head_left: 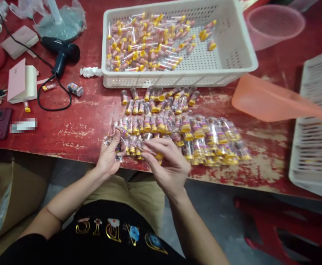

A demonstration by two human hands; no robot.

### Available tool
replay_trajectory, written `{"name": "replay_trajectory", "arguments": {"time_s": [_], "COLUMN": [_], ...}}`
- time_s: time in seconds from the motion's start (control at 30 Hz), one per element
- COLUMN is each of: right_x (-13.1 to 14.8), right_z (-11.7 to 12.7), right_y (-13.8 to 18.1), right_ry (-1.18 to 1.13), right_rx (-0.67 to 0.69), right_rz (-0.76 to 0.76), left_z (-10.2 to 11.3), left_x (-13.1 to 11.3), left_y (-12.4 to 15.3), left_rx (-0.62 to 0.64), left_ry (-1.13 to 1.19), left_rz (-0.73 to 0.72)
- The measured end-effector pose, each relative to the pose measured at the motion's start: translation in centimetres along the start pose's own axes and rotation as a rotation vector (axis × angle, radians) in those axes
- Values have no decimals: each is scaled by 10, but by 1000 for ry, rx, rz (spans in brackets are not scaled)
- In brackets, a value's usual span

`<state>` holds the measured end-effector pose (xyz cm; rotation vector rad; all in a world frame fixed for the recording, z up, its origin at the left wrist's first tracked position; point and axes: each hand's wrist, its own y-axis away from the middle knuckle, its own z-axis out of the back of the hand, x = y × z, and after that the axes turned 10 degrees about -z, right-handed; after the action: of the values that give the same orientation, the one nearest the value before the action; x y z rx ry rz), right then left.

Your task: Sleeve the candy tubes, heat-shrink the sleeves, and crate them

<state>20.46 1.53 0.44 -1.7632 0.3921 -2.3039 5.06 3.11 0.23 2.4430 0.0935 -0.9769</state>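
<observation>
My left hand (109, 154) is closed around a bunch of small clear printed pieces (108, 140), whose kind I cannot make out. To its right, the thumb and index finger of my right hand (172, 162) pinch a small clear tube (146, 148), partly hidden and blurred. Just beyond both hands, many short clear tubes with yellow caps and printed wraps (161, 123) stand or lean in packed rows on the red table (75, 136). More of them (213, 141) are bunched at the right, near the front edge.
Behind the rows, a white perforated crate (177, 78) holds loose yellow-capped tubes. An orange scoop (268, 99) lies at the right, beside another white crate (301, 147). A hair dryer (63, 51), an open pink box (23, 82) and a phone (1, 124) are at the left.
</observation>
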Motion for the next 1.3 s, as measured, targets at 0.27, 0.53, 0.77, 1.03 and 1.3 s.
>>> {"name": "replay_trajectory", "arguments": {"time_s": [0.27,0.53,0.77,1.03,1.3], "right_x": [-1,-5,-4,-9,-6], "right_z": [25,29,16,21,10], "right_y": [31,51,71,71,65], "right_ry": [40,145,123,-46,-102], "right_rx": [-83,-152,-244,9,25], "right_rz": [72,35,48,-74,-29], "left_z": [-8,-8,-2,7,15], "left_x": [13,19,24,14,16], "left_y": [36,52,59,58,63], "left_rx": [31,81,120,222,218], "left_ry": [-116,-227,-281,-353,-351], "left_rz": [27,54,20,-10,16]}}
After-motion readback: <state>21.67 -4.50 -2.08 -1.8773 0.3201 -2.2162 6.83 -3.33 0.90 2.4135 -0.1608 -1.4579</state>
